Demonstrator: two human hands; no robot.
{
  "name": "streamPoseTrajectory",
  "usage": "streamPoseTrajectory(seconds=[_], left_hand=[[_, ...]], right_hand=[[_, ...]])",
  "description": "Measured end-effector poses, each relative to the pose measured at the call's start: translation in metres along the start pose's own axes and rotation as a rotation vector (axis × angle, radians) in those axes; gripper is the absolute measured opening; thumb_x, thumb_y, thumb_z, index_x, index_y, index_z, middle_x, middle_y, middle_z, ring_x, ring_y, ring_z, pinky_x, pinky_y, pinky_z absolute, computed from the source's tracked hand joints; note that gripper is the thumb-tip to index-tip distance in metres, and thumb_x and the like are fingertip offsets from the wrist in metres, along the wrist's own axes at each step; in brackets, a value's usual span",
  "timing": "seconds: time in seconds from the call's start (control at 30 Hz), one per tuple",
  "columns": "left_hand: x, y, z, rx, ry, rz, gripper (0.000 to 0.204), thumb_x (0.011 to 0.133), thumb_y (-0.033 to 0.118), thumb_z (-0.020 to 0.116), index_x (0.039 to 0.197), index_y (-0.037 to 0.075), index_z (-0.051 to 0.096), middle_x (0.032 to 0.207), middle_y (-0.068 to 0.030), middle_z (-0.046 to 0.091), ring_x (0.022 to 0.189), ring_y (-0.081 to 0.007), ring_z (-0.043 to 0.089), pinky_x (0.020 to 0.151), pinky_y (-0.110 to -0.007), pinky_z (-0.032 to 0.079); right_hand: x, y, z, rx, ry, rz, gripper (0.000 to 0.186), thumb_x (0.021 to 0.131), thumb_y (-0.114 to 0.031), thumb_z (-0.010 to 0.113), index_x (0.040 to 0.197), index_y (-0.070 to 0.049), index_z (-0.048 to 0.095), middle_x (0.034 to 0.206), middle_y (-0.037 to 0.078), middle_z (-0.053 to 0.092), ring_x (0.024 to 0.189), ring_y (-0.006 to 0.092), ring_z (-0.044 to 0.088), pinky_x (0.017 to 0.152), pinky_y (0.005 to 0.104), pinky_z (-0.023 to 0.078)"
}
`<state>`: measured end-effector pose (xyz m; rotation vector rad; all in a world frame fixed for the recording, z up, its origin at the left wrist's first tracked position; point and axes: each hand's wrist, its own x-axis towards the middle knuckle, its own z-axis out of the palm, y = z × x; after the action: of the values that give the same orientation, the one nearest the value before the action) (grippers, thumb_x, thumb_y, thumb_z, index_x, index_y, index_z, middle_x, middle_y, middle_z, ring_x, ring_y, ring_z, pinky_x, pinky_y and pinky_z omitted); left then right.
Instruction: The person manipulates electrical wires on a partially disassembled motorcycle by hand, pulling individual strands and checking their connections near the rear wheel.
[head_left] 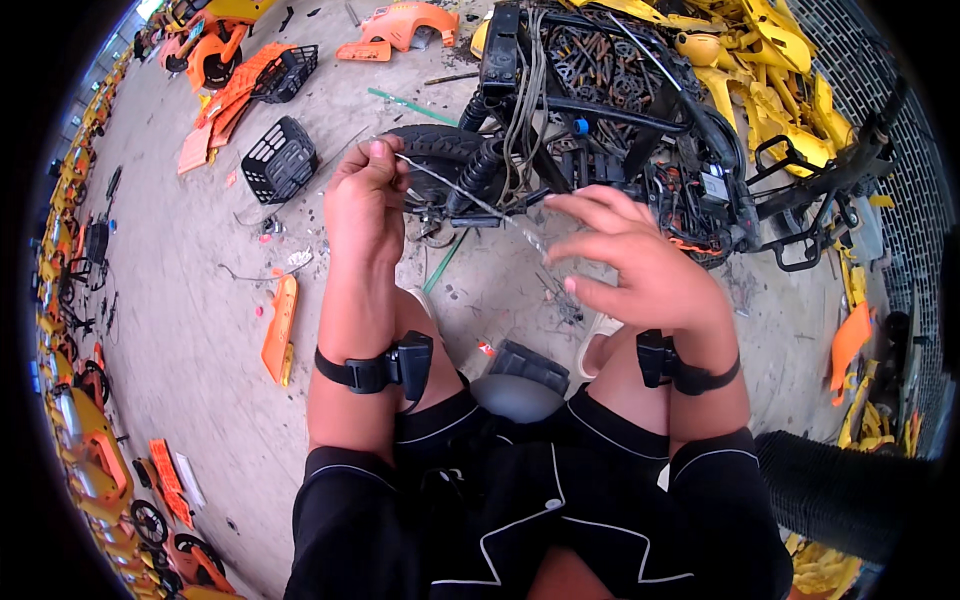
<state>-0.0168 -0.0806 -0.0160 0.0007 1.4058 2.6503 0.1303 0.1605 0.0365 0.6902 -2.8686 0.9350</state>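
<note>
Just pinching thin grey wiry strand by its top end in bare left hand, upper-centre-ish, slanting down-right toward loosely spread bare right hand.

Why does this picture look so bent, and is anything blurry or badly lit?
In the head view, the row of scooters curves along the left rim, with black corners around the round image; also in the head view, the open floor looks softly lit, while the end of the wire near the right hand looks slightly smeared.
</note>
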Motion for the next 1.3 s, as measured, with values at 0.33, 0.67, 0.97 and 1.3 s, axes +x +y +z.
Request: streamPoseTrajectory(seconds=[0.33,0.67,0.97,1.3], left_hand=[[-0.007,-0.02,0.017,-0.223,-0.056,-0.191,0.019,0.097,0.02,0.053,0.098,0.002,0.056,0.091,-0.0028,0.053,0.074,-0.0106,0.048,0.065,-0.025,0.039],[0.0,-0.018,0.018,-0.301,-0.057,-0.282,0.018,0.097,0.023,0.052,0.097,0.005,0.055,0.091,-0.0024,0.053,0.072,-0.0119,0.045,0.066,-0.027,0.037],[-0.009,-0.011,0.013,0.04,-0.014,-0.088,0.018,0.097,0.017,0.052,0.097,0.0,0.056,0.091,-0.0044,0.055,0.075,-0.0111,0.048,0.07,-0.027,0.04],[-0.01,-0.032,0.024,-0.177,-0.081,-0.275,0.019,0.097,0.022,0.052,0.1,0.003,0.056,0.09,-0.0026,0.051,0.075,-0.012,0.047,0.069,-0.028,0.04]], right_hand=[[0.031,0.008,0.016,-0.494,0.557,0.351,0.087,0.074,-0.023,0.072,0.148,-0.009,0.027,0.15,0.032,0.01,0.138,0.0446,0.017,0.106,0.0494,0.026],[0.03,-0.007,0.009,1.041,0.039,-0.345,0.053,0.081,-0.046,0.062,0.117,-0.007,0.063,0.153,0.016,0.026,0.139,0.0294,0.024,0.101,0.0398,0.028],[0.006,0.005,0.025,-0.415,0.069,0.168,0.023,0.078,-0.027,0.068,0.09,-0.008,0.071,0.139,0.02,0.044,0.131,0.0403,0.034,0.103,0.0493,0.03],[0.041,0.017,0.023,0.273,0.689,0.157,0.081,0.079,-0.027,0.067,0.146,-0.003,0.029,0.154,0.024,0.013,0.141,0.0313,0.019,0.105,0.0425,0.029]])
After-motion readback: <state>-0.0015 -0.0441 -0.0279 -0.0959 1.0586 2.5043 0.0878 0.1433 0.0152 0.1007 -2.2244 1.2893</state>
